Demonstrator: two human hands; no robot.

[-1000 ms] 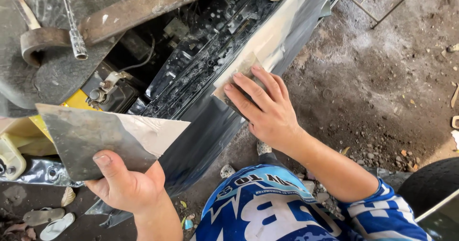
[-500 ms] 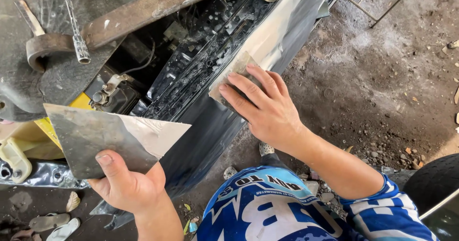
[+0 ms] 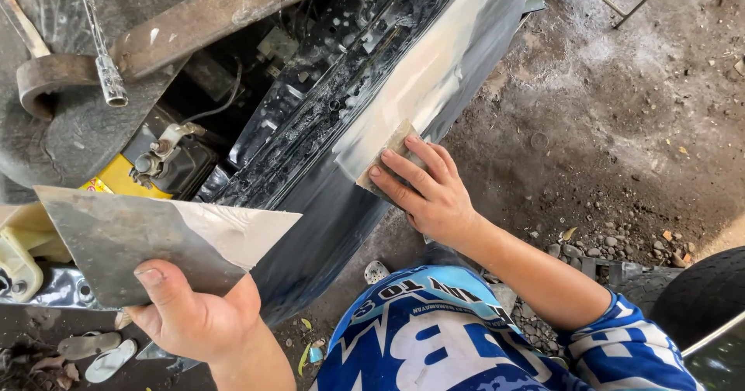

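My left hand (image 3: 190, 313) grips a flat grey metal plate (image 3: 147, 240) smeared with pale filler at its right corner, held low at the left. My right hand (image 3: 427, 189) presses a small flat spreader (image 3: 384, 162) against a dark curved vehicle body panel (image 3: 326, 228). A pale strip of filler (image 3: 427, 81) runs up the panel's edge above that hand. My fingers cover most of the spreader.
An open engine bay with a battery (image 3: 159, 162) and a rusty metal bar (image 3: 217, 11) lies to the left. Dirt ground with gravel (image 3: 621, 127) spreads to the right. A dark tyre (image 3: 706, 290) sits at the lower right. Sandals (image 3: 101, 356) lie at the lower left.
My right hand has slid the spreader down along the panel's edge. My left hand with the plate has shifted slightly lower.
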